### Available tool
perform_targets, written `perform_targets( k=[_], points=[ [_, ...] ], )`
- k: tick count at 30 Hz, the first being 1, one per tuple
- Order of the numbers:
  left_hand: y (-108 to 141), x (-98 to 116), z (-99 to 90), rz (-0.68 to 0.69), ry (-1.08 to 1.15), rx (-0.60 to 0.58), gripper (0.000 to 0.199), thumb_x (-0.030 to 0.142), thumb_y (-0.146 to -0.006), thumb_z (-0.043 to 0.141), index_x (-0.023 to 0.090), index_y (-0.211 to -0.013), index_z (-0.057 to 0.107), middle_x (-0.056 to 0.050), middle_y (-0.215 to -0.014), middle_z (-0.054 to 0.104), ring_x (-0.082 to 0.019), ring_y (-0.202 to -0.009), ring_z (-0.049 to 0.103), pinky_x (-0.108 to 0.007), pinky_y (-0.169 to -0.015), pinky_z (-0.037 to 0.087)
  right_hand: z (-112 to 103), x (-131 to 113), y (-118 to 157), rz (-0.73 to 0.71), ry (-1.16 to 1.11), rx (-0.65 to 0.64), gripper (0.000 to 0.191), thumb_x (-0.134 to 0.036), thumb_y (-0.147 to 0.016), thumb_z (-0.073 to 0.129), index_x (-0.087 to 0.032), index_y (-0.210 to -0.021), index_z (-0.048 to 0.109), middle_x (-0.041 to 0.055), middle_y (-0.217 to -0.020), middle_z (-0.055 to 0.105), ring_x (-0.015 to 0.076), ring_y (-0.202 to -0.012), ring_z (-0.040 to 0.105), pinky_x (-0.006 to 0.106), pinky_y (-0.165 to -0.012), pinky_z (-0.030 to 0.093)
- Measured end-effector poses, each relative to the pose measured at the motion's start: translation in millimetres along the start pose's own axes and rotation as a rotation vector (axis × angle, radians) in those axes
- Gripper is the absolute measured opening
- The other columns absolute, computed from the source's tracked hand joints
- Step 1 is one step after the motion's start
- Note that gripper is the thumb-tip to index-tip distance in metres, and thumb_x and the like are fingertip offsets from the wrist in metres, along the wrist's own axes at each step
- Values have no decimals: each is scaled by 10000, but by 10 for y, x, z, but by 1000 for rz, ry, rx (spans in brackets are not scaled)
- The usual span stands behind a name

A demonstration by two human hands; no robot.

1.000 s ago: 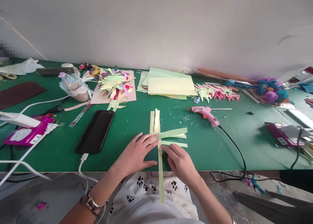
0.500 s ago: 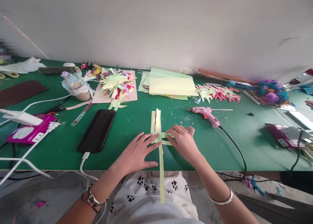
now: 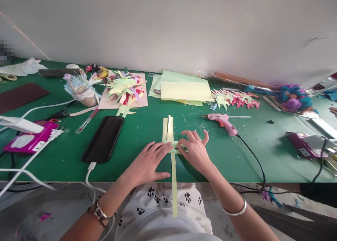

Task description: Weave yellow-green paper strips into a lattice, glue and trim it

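Observation:
Pale yellow-green paper strips (image 3: 170,128) lie crossed on the green table near its front edge, and one long strip (image 3: 174,188) hangs over the edge towards my lap. My left hand (image 3: 152,163) rests flat with fingers spread, its fingertips pressing the left side of the crossing. On the right side, my right hand (image 3: 193,150) pinches a short crosswise strip between thumb and index finger, with the other fingers raised. The fingertips of both hands are close together at the crossing.
A black phone (image 3: 103,139) on a white cable lies left. Right are a pink glue gun (image 3: 222,121) and its black cord. Behind are paper sheets (image 3: 185,91), cut strips (image 3: 126,88) and a woven strip piece (image 3: 237,98). Purple power sockets (image 3: 28,139) sit far left.
My left fingertips have moved slightly right and up over the crossing. My right hand has shifted a little left, with its fingers more raised and curled. The view has shifted slightly.

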State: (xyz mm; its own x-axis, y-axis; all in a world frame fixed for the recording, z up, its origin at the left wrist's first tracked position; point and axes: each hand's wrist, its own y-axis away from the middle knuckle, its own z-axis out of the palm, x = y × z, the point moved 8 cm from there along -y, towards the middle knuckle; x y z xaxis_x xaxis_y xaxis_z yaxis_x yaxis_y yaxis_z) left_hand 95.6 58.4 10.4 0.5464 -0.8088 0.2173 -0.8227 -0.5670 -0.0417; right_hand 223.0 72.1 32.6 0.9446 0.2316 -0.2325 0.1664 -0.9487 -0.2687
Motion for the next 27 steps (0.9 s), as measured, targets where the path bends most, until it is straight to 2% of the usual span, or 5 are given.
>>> perform_targets(
  k=[11,16,21,24,27],
  points=[
    [-75,-43,-134,-166,149,105,367,441,-922,312,249,-1191,471,-62,-1332,454,-209,-1137,481,-458,-1012,261,-171,-16,-156,7,-204,-86,222,-336,-837,495,-224,-684,610,31,-1063,568,224,-1022,492,601,-975,65],
    [-169,-54,-206,-220,121,214,257,381,-888,411,217,-1040,537,-30,-1019,609,-180,-952,569,-422,-987,313,-185,-93,-220,-21,-289,-171,265,-392,-844,491,-220,-700,632,31,-987,576,199,-952,519,528,-945,190],
    [-262,-91,-249,-333,52,295,248,348,-874,414,188,-782,579,-1,-720,620,-167,-732,598,-438,-967,338,-145,-230,-267,-98,-488,-332,438,-407,-926,312,-200,-723,641,25,-851,578,147,-857,533,392,-865,298],
    [-295,-94,-257,-357,18,304,213,223,-850,406,183,-768,599,-9,-719,637,-176,-742,606,-440,-971,335,-174,-225,-260,-155,-606,-325,454,-362,-948,244,-182,-759,616,32,-880,584,133,-839,535,352,-845,328],
    [-295,-98,-279,-359,27,331,275,202,-875,354,186,-809,621,-13,-768,662,-173,-750,615,-434,-973,334,-266,-109,-206,-152,-712,-216,382,-299,-951,203,-185,-913,566,44,-905,580,127,-828,534,297,-779,393]
  ],
)
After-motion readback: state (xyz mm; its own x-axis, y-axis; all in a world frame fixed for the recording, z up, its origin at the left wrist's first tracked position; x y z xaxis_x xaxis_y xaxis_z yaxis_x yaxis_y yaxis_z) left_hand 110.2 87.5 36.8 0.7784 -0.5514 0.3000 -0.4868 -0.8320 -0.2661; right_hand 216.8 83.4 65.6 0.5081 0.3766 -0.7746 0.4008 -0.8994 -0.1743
